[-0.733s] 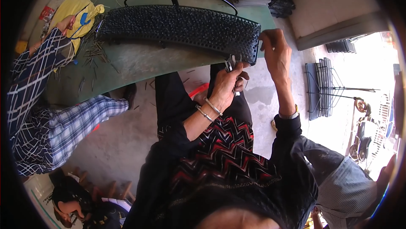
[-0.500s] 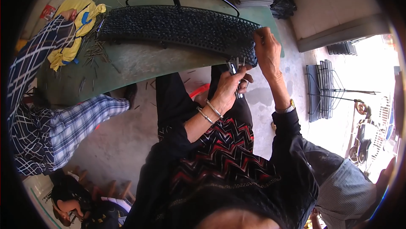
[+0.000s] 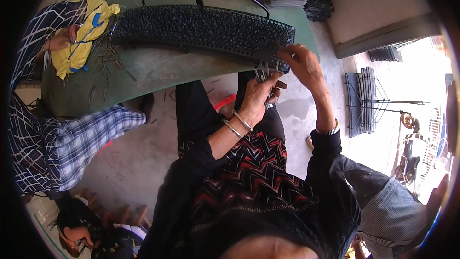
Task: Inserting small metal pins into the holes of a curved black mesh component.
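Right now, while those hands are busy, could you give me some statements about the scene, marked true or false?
1. The left hand holds thin, silvery metal pieces. True.
2. The right hand rests on the yellow cloth bundle. False: it is at the right end of the long, curved, black perforated panel.
3. Two silvery metal bangles circle the left wrist. True.
4. The right wrist is bare. False: it wears a shiny band.

- Harsh daylight from the right bleaches the pale outdoor ground (image 3: 366, 156).
- Softer, dimmer light covers the flat green tabletop (image 3: 153, 74), its near edge curved by fisheye distortion.
- Slight blur softens the bare right fingers (image 3: 286, 55).
- Black vignetting darkens the corners.
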`<state>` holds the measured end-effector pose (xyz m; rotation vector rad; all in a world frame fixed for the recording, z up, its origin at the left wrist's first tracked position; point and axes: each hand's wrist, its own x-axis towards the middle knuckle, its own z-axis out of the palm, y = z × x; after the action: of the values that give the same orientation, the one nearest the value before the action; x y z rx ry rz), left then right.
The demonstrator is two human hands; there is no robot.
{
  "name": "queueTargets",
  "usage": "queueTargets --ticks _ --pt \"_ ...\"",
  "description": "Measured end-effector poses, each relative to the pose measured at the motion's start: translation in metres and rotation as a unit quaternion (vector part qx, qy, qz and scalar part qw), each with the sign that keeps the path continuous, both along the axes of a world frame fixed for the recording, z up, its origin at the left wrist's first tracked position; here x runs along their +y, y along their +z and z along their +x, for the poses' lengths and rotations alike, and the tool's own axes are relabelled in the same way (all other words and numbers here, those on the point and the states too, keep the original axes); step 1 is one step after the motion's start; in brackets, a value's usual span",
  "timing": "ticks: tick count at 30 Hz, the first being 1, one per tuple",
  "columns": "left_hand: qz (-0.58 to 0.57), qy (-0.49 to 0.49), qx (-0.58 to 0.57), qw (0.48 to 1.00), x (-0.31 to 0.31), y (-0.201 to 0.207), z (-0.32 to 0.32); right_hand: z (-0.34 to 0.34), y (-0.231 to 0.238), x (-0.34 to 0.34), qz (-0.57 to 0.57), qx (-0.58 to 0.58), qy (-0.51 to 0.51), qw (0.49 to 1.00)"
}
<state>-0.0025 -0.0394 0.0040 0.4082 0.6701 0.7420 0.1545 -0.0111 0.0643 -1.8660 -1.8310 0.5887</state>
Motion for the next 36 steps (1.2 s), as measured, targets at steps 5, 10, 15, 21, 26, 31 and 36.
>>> queueTargets --ticks 5,10,15,21,26,31,36 --pt "0.01 -0.006 0.0 1.0 -0.001 0.004 0.005 0.007 0.0 -0.018 -0.058 0.15 0.043 0.986" --pt "0.0 0.009 0.01 1.0 0.0 0.004 0.007 0.006 0.007 -0.018 -0.023 0.192 -0.072 0.978" --pt "-0.042 0.018 0.002 0.999 -0.003 0.004 0.008 -0.001 0.0 -0.001 0.208 0.013 -0.138 0.968" --pt "-0.043 -0.009 -0.023 0.999 -0.004 -0.003 0.007 0.005 -0.026 0.011 0.227 -0.059 -0.11 0.966" --pt "-0.027 -0.027 -0.025 0.999 -0.002 0.0 0.006 -0.005 -0.024 0.011 0.209 -0.161 -0.083 0.961" --pt "-0.033 -0.03 0.002 0.999 0.0 0.01 0.002 0.0 -0.011 -0.001 0.125 -0.068 -0.08 0.987" --pt "-0.004 -0.046 0.028 0.999 0.003 0.005 0.003 0.001 0.0 -0.015 -0.051 0.113 0.017 0.992"
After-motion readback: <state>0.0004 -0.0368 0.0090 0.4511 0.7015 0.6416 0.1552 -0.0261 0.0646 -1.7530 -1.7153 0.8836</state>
